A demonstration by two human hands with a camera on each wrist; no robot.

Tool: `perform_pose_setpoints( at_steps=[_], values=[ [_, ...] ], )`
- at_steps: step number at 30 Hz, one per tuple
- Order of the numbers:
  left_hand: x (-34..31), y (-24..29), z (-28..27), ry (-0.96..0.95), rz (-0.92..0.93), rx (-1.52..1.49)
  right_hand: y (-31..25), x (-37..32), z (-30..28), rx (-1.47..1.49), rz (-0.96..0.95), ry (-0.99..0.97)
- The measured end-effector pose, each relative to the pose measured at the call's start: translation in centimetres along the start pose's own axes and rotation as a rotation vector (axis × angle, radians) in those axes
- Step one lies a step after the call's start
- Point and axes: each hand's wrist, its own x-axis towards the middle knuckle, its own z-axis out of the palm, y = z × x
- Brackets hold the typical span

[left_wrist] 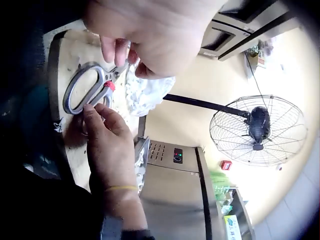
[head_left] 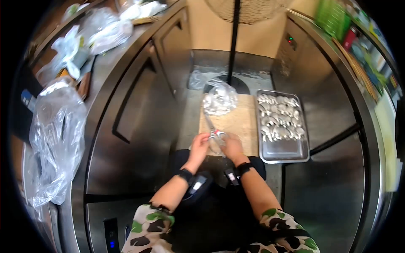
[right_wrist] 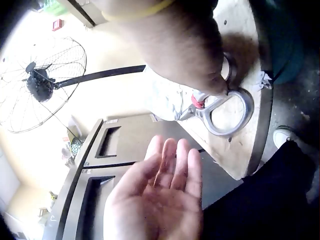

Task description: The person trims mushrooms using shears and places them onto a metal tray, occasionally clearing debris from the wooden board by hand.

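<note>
Camouflage sleeves lie nearest, and past them dark wrist straps lead to two bare hands. The right hand pinches one handle loop of the scissors between thumb and fingertips; the left hand is just beside the other loop, palm up and fingers loosely spread, holding nothing. The scissors are over the near half of a wooden board, between the hands, the right being the one in contact. Their long axis runs away from the body, loops toward the lap and blades leaning slightly left. The tips point to a clear bag of pale pieces at the board's far end; whether they touch it I cannot tell. To the right, a metal tray carries rows of pale pieces; beyond stands a fan.
</note>
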Motion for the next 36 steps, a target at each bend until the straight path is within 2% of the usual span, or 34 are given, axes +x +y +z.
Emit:
perform_pose_setpoints(
  at_steps=[1,4,6,7,8,9,10,11,14,16,18,20,22,24,26,29,32,35,36],
  values=[
    [-1.6,2.9,-0.4,-0.043,-0.031,-0.037,-0.4,0.1,-0.2,0.031,-0.034,0.039],
    [-5.7,5.6,-2.2,-0.249,-0.23,0.001,-0.8,0.3,-0.9,0.017,0.088,-0.087],
    [-8.4,7.7,-3.9,-0.377,-0.272,-0.016,-0.4,0.1,-0.7,0.071,0.042,-0.019],
    [-9.5,9.6,-4.6,-0.414,-0.235,0.109,0.2,0.6,0.0,0.132,-0.02,0.032],
    [-10.6,11.4,-5.5,-0.44,-0.198,0.145,0.4,0.8,1.0,0.187,-0.064,0.156],
    [-11.5,15.2,-6.2,-0.473,-0.194,0.259,1.2,1.4,2.5,0.15,-0.186,0.311],
    [-12.3,18.1,-7.0,-0.526,-0.11,0.385,0.4,1.4,1.3,0.192,-0.095,0.178],
    [-13.1,21.1,-7.7,-0.57,-0.068,0.455,0.7,1.7,1.9,0.219,-0.13,0.239],
    [-14.9,30.0,-9.2,-0.674,0.059,0.606,0.1,1.9,0.8,0.234,-0.067,0.34],
    [-16.0,35.0,-10.6,-0.701,0.061,0.571,-0.1,2.1,0.4,0.263,-0.08,0.357],
    [-17.6,40.5,-11.7,-0.573,-0.081,0.372,-0.1,1.6,0.0,0.294,-0.06,0.332],
    [-19.9,44.2,-12.1,-0.211,-0.108,0.174,-0.6,1.7,-0.8,0.341,-0.018,0.283],
    [-20.0,45.9,-13.8,-0.012,0.021,0.4,-0.6,1.4,-1.1,0.344,-0.021,0.29],
    [-18.7,46.6,-16.3,0.111,0.018,0.786,-0.4,1.6,-1.2,0.353,-0.021,0.292],
    [-16.5,46.9,-18.1,0.147,0.13,1.189,-0.2,1.7,-1.1,0.363,-0.024,0.292],
    [-13.0,45.5,-22.7,0.225,0.21,1.417,0.1,1.4,-0.7,0.352,-0.023,0.282],
    [-10.5,44.8,-26.0,0.319,-0.114,1.908,0.1,1.0,-1.2,0.313,0.001,0.256],
    [-8.3,44.6,-26.6,0.161,0.102,1.881,0.0,0.6,-1.7,0.311,0.012,0.228],
    [-7.7,44.7,-26.3,0.163,0.214,1.854,0.0,0.6,-1.7,0.313,0.01,0.236]
  ],
)
